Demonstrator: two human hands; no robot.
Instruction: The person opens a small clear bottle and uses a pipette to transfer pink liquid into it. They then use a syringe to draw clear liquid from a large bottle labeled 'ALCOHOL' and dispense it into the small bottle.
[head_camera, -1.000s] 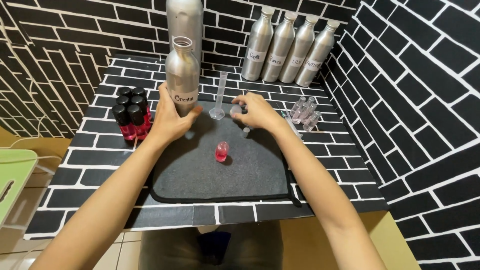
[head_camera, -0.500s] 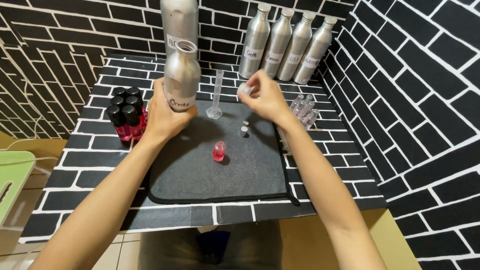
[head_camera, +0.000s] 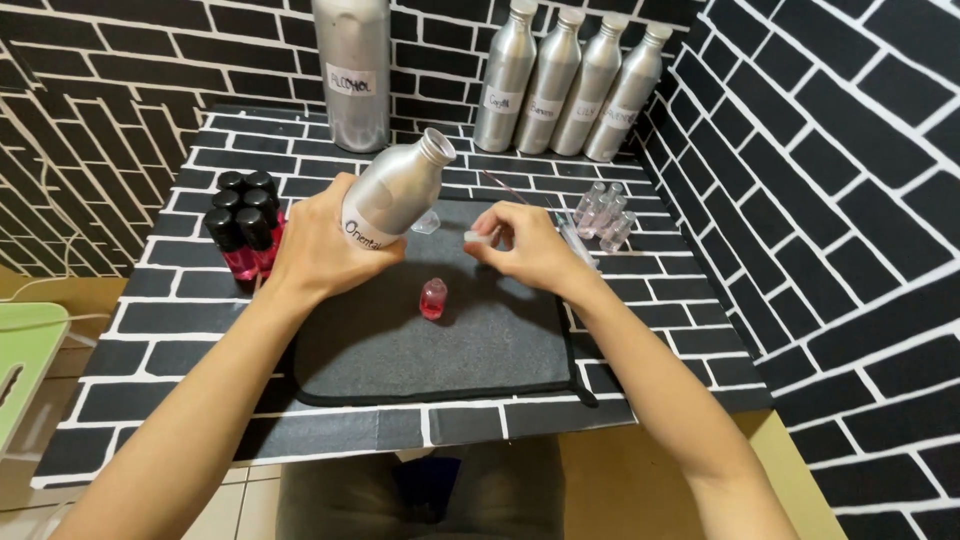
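Head view: the left hand (head_camera: 320, 245) is wrapped around a labelled, uncapped silver aluminium bottle (head_camera: 395, 190), tilted with its open mouth toward two o'clock above the dark grey foam mat (head_camera: 440, 350). The right hand (head_camera: 525, 250) pinches a small pale cap (head_camera: 480, 237) between its fingertips, at three o'clock of the bottle. A small glass vial of pink liquid (head_camera: 432, 298) stands uncapped just below. Tilted further, the bottle could spill onto the mat; a careless wrist might topple the vial.

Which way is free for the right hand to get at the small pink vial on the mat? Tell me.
Probably straight down-left: the right hand hovers just beside the pink vial, with bare mat between. But its fingers already pinch a small cap.
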